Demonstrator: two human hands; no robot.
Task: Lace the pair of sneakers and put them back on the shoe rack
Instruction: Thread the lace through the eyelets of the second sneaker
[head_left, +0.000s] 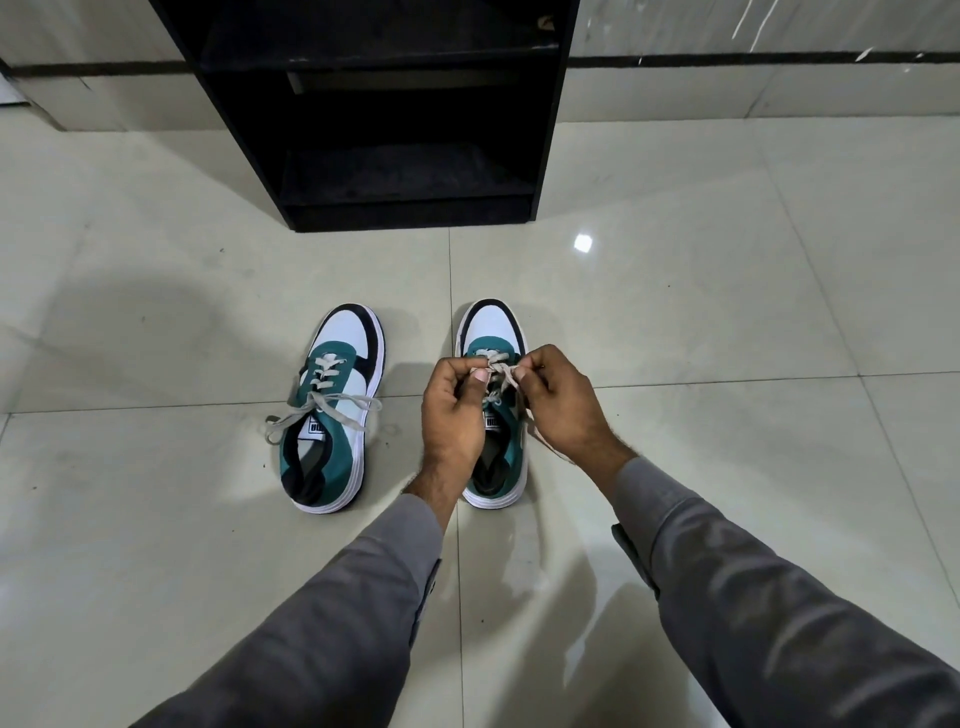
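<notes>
The only print in view sits on the tongue label (315, 427) of the left sneaker (332, 410), a white patch with dark block letters. The letters face away from the camera and read upside down from here; they look like a short brand word, but the strokes are too small and blurred to spell out with any certainty. A similar white tag (491, 420) shows on the tongue of the right sneaker (493, 332), mostly hidden behind the hands, and nothing on it can be read.
</notes>
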